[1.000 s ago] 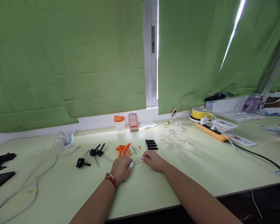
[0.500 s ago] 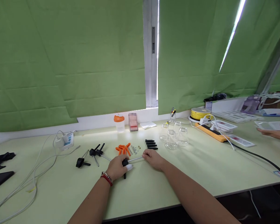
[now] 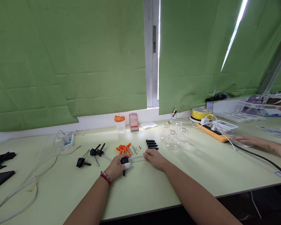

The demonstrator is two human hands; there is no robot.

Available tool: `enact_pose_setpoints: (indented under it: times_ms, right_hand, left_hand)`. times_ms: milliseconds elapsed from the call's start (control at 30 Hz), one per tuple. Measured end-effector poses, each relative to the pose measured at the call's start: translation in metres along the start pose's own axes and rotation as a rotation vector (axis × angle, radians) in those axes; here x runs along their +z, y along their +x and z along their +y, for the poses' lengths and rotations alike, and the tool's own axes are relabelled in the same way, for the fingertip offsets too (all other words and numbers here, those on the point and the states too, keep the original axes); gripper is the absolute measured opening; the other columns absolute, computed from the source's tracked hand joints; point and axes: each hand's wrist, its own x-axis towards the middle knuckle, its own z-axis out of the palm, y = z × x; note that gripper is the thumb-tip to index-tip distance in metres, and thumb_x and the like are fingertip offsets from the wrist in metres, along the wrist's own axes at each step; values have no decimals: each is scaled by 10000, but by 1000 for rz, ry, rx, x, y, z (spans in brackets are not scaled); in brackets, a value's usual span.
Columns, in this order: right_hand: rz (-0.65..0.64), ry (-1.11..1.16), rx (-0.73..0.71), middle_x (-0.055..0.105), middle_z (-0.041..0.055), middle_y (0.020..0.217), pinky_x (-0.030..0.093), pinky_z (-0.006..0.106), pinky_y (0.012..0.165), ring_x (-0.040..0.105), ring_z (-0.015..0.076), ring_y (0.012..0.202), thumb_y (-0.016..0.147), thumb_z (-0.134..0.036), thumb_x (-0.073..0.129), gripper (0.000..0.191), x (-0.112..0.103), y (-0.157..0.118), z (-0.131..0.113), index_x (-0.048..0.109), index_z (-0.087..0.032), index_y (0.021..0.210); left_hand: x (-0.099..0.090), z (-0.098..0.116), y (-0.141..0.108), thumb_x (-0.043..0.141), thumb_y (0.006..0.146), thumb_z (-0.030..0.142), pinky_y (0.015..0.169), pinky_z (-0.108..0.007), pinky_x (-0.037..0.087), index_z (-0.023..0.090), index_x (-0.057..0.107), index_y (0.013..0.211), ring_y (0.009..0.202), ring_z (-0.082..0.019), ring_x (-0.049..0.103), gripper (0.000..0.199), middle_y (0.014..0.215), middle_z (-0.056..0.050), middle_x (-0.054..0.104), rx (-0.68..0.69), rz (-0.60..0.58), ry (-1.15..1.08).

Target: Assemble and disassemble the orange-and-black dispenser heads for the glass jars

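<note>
Holding one black-headed piece (image 3: 124, 160) between both hands, just above or against the pale green table (image 3: 140, 190), in front of the orange parts (image 3: 123, 150). Composed of a dark, rounded head, a short black bar pointing toward the near edge, and a thin, straight silver rod (image 3: 137, 157) running rightward. Gripped at the head by the left hand (image 3: 116, 167), with white wrapping at the thumb; pinched at the rod's far end by the right hand (image 3: 153, 158), with fingertips closed.

Counted to the left: three similar black pieces (image 3: 80, 162), each with a silver rod, two lying close together. Counted behind the hands: four black ribbed pieces (image 3: 151, 143) in a stack-like row, one orange-lidded cup (image 3: 120, 125) and one small box (image 3: 133, 122). Overlapping too much for a sure count: the orange parts; too small to count: the metal bits (image 3: 135, 150) beside them. Grouped farther right: five clear glass jars (image 3: 172, 141), near one orange power strip (image 3: 212, 132). Visible at the right: two hands of another person (image 3: 248, 140).
</note>
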Motion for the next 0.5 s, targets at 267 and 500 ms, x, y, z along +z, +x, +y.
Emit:
enact_pose_setpoints:
  times_ms: [267, 500]
  right_hand:
    - [22, 18, 17, 425, -31, 534, 287, 241, 520, 334, 92, 495, 851, -462, 421, 398, 2, 2, 2, 502, -169, 594]
    - [-15, 185, 78, 537, -9, 687, 294, 214, 443, 374, 78, 471, 845, -462, 417, 300, 0, 3, 3, 522, -186, 789]
  left_hand:
    - [1, 0, 0, 651, 680, 308, 628, -233, 361, 160, 595, 910, 681, -127, 426, 279, 746, 21, 475, -1, -46, -31]
    - [0, -1, 1, 651, 668, 317, 631, -238, 386, 168, 598, 907, 692, -137, 456, 286, 770, 12, 502, -28, -15, -49]
